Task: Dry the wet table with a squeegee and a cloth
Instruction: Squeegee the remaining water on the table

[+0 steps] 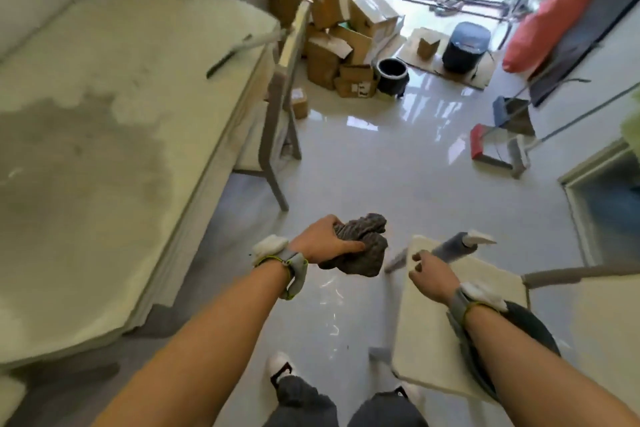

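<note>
Gripping a crumpled grey cloth, the left hand hangs in the air above the glossy floor, its grip closed round the bundle with the thumb laid across the near side. The right hand hovers over the front edge of a cream chair seat, fingers curled and seen from behind; whether this grip holds anything cannot be told. Both wrists wear grey bands. Off to the left stands the pale surface, with a broad dark wet patch spreading over its near half. The squeegee lies on the far part of that surface, near its right edge, dark blade toward the middle and pale handle reaching toward the edge, well apart from both hands. A second chair stands beside the surface, and cardboard boxes are heaped beyond it.
</note>
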A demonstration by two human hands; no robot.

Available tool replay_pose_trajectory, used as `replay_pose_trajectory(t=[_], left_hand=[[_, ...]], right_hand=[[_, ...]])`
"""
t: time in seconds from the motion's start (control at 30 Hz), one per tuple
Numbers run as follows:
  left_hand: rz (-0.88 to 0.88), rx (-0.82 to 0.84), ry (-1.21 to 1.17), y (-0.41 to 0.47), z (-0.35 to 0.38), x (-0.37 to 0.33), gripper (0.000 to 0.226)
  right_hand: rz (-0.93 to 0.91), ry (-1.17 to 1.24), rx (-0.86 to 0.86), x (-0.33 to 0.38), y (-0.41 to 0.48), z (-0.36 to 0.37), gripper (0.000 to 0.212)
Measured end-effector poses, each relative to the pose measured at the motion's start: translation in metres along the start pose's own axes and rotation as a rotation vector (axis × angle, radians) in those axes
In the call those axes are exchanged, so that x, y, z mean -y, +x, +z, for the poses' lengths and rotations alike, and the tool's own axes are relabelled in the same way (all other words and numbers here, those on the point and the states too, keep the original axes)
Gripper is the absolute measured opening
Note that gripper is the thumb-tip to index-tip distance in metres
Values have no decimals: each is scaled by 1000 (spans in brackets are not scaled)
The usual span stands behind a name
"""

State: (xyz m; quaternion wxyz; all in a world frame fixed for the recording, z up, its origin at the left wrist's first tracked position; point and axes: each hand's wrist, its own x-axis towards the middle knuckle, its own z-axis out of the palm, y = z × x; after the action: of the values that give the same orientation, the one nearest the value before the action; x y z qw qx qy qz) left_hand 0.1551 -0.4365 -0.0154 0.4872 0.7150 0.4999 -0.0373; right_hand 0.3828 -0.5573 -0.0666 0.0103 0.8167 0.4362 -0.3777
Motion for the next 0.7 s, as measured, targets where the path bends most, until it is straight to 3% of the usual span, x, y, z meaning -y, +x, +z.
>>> replay_pose_trajectory(t=[0.17,0.37,0.47,0.57,0.7], left_hand=[[-19,-228,-102,-25,-97,54,66],[-99,-568,-428,-49,-186,93,54],[-125,-724,-588,-38,-221,107,54],[-114,-848,-741,-9,-260,116,36],[-126,-973,-786,48,-312,126,49]], right_hand=[[-175,-123,-15,120,15,-12,42],[-436,-201,-97,265,37,-39,38],[-566,-224,-147,328,53,-55,39],[-682,-242,-187,386,82,-78,34],[-797,-295,-234,454,141,-115,37]])
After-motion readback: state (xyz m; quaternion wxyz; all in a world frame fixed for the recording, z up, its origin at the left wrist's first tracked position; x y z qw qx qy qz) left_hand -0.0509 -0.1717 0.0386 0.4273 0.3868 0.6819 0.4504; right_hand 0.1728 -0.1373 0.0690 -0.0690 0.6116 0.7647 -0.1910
